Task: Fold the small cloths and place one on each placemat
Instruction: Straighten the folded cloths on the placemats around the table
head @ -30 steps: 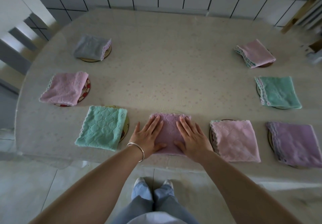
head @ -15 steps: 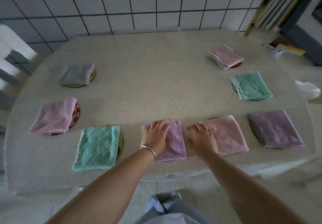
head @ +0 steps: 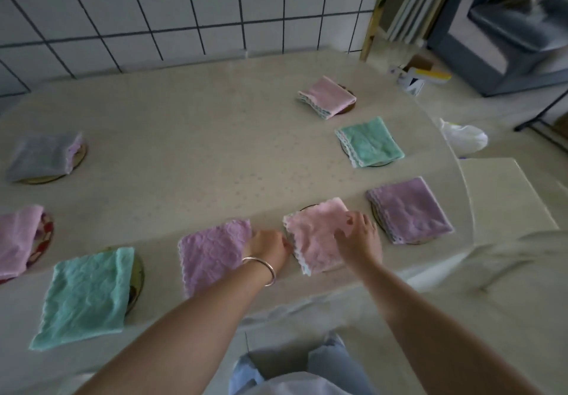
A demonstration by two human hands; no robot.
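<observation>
Right hand grip is curled down on the pink cloth, fingertips bunched on its far right part, pinching or just pressing, can't tell which. That cloth sits at about 1 o'clock from me, on a placemat whose dark rim peeks out at its far edge. Left hand has its fingers curled down into the gap between that pink cloth and the purple cloth at 12 o'clock. It touches the purple one's right edge, but whether it's gripping anything I can't tell, the knuckles hide it.

Why like this? My guess is I'm squaring the pink one up so it sits centred on its mat, right hand pinning the top while the left works the lacy edge.

Everything else on the tabletop looks done: teal cloth at 10 o'clock, another pink one and a grey one further round to the left, then a darker purple, a teal and a pink up the right side. Each is folded to a rough square covering most of its mat, so the setting reads the same all round. No mat shows under the purple one at 12 o'clock.

Seems nearly finished, just fussing with alignment now.
</observation>
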